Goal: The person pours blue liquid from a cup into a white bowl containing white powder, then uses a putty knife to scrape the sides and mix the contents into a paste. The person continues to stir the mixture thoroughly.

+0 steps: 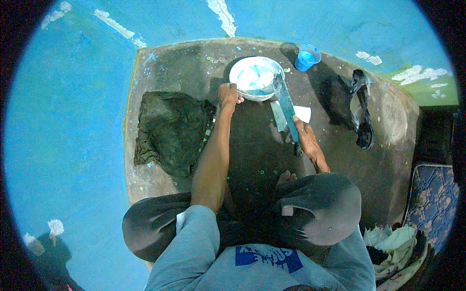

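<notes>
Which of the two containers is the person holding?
The wide, round white bowl: the left grip holds its rim. The small, translucent blue plastic cup stands apart, close to the blue wall, untouched.

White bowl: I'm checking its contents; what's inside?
Streaky white and blue material shows in the bowl. The flat blue tool covers part at the right; what's beneath it can't be seen.

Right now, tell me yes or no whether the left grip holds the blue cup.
No, the left grip holds the edge of the white bowl, and the blue cup stands apart near the wall.
</notes>
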Motion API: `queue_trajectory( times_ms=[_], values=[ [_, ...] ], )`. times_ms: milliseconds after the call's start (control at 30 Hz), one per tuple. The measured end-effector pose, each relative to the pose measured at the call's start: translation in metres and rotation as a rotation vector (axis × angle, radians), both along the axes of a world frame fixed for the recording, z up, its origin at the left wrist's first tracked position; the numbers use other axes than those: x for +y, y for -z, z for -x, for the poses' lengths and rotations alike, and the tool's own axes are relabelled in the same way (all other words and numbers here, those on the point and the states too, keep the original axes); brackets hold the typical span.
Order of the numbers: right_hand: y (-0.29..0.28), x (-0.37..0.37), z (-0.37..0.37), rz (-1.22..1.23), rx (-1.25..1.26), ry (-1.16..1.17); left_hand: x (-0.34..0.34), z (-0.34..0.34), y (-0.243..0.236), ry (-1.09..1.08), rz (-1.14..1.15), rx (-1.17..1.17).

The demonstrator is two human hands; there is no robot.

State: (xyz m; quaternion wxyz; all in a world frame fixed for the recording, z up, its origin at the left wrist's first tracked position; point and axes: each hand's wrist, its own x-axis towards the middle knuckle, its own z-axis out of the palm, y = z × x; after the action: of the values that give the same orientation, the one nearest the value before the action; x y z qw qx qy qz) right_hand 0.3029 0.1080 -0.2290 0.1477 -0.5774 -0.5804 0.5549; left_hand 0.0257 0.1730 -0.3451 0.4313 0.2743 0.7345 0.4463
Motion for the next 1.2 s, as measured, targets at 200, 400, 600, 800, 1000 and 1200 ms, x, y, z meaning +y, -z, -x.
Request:
queue_trajectory(
  times_ms=[200, 400, 600, 800, 1000, 1200],
  values=[
    [0.005, -0.002, 0.001, -0.01, 0.02, 0.037, 0.0, -0.004, -0.006, -0.013, 0.004, -0.008],
    [0.0, -0.001, 0.001, 0.03, -0.004, 0.009, -0.001, -0.002, -0.004, -0.016, -0.008, 0.004],
    [0.001, -0.002, 0.001, -0.01, -0.002, 0.01, -0.001, -0.003, -0.005, -0.014, -0.008, 0.009],
    [0.001, -0.004, 0.003, -0.012, -0.025, 0.033, 0.0, -0.002, -0.006, -0.023, 0.023, -0.004],
    [0.027, 0.0, -0.001, 0.014, -0.065, 0.036, -0.006, -0.003, 0.005, -0.005, -0.035, 0.026],
    [0.023, -0.006, -0.005, 0.111, 0.026, 0.076, -0.01, -0.005, 0.014, 0.059, 0.012, 0.038]
  ],
)
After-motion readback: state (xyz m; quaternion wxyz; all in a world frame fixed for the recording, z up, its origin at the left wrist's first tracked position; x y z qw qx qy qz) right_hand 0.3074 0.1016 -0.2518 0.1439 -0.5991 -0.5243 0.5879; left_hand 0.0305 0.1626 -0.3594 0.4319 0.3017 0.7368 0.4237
